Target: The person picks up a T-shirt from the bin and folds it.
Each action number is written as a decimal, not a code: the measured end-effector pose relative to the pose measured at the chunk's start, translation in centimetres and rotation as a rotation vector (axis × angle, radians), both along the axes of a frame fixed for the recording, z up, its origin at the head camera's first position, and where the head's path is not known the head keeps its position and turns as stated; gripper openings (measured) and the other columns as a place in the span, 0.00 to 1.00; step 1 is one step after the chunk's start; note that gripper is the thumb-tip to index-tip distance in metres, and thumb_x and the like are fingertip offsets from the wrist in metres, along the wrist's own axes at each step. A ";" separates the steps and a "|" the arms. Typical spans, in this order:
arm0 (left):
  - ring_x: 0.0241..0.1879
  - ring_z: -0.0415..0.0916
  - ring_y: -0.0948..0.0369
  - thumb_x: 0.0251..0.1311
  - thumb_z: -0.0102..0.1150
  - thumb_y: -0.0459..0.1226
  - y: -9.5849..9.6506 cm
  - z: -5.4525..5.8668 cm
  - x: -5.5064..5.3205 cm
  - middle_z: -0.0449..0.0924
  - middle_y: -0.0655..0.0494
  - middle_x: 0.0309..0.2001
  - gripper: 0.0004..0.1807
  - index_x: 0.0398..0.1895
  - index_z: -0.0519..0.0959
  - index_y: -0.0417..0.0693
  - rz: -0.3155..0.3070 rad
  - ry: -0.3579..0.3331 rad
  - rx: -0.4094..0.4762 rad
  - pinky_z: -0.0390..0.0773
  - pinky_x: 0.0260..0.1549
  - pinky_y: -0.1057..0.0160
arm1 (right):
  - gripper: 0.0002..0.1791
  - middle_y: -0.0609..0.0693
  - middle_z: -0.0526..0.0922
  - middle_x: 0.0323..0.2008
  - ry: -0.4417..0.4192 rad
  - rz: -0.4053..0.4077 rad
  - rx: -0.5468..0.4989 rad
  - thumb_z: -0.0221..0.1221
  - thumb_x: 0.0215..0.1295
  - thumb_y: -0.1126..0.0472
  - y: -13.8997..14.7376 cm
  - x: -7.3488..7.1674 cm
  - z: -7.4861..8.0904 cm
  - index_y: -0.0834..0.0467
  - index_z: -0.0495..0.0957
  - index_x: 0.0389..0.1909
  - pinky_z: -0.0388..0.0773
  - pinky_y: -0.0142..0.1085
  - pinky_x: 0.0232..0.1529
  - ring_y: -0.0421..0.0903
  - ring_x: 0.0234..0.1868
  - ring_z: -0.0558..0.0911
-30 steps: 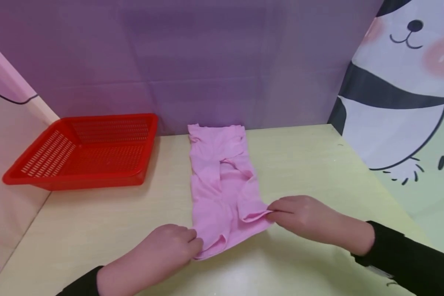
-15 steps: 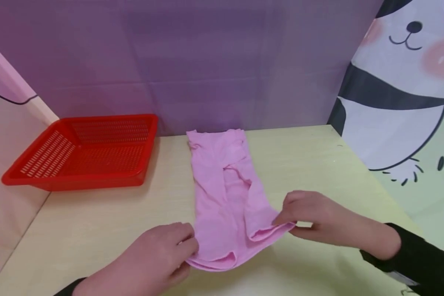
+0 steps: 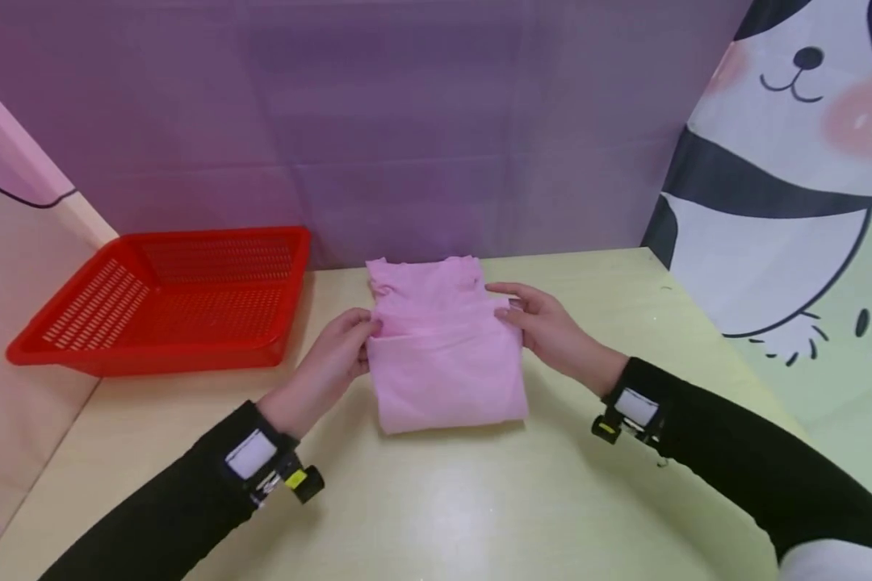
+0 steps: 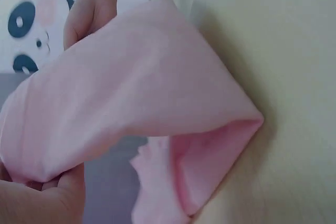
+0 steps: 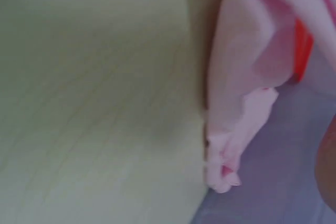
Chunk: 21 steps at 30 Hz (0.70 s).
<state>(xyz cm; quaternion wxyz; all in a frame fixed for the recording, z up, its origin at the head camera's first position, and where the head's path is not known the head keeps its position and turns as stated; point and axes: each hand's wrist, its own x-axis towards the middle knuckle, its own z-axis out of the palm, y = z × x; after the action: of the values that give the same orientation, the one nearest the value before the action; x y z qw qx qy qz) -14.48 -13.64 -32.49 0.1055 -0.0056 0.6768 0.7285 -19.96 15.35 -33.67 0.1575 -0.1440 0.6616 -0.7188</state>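
A pink garment [image 3: 446,379] lies on the table, its near part doubled back toward the far end. My left hand [image 3: 334,347] pinches the left corner of that raised flap between thumb and fingers. At the flap's right corner, my right hand [image 3: 563,335] pinches the edge, thumb on the near side. In the left wrist view the flap of the garment [image 4: 121,82] arches up off the table, open at its side, with the left hand [image 4: 47,198] gripping its edge. The right wrist view shows the garment's side [image 5: 236,77] and part of a finger [image 5: 328,166].
A red perforated plastic basket [image 3: 211,351] stands at the back left of the pale wooden table [image 3: 436,500]. Behind the table hangs a purple backdrop [image 3: 407,121], and a panda picture [image 3: 777,250] covers the right side. Both sleeves carry strapped-on wrist cameras.
Both hands have moved away from the body, carrying the garment's near edge up and over toward its far end. The garment now looks about half as long. The basket has stayed put.
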 end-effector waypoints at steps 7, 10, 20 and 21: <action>0.37 0.68 0.60 0.63 0.46 0.52 0.0 -2.2 -4.5 0.69 0.52 0.41 0.26 0.55 0.66 0.44 0.000 -0.124 0.168 0.69 0.35 0.67 | 0.24 0.54 0.78 0.39 -0.065 -0.103 0.118 0.52 0.65 0.64 -1.1 -5.1 -3.3 0.61 0.63 0.62 0.77 0.34 0.26 0.41 0.28 0.79; 0.45 0.65 0.57 0.61 0.51 0.50 0.0 -3.1 -5.4 0.65 0.51 0.50 0.30 0.63 0.59 0.47 -0.014 -0.150 0.155 0.69 0.45 0.63 | 0.24 0.54 0.77 0.38 -0.082 -0.131 0.190 0.53 0.64 0.64 -1.4 -6.6 -4.0 0.60 0.64 0.61 0.76 0.33 0.24 0.40 0.24 0.77; 0.54 0.63 0.48 0.52 0.49 0.22 0.4 -6.6 -8.6 0.58 0.40 0.61 0.38 0.67 0.48 0.40 0.042 -0.110 -0.108 0.65 0.56 0.54 | 0.22 0.54 0.75 0.36 -0.123 -0.154 0.424 0.54 0.61 0.66 -1.6 -9.1 -5.6 0.61 0.67 0.57 0.73 0.30 0.22 0.39 0.21 0.74; 0.53 0.64 0.48 0.52 0.50 0.22 0.4 -6.9 -8.8 0.58 0.40 0.60 0.38 0.67 0.49 0.39 0.051 -0.097 -0.144 0.66 0.55 0.54 | 0.22 0.55 0.74 0.37 -0.124 -0.150 0.436 0.54 0.61 0.66 -1.6 -9.1 -5.6 0.62 0.66 0.57 0.73 0.30 0.23 0.38 0.21 0.74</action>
<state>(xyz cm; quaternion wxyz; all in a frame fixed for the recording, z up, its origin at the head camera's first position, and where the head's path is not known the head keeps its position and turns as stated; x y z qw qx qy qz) -23.28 -13.22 -39.38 0.1192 -0.0657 0.7212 0.6792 -29.09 13.78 -39.31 0.1717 -0.0126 0.7992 -0.5759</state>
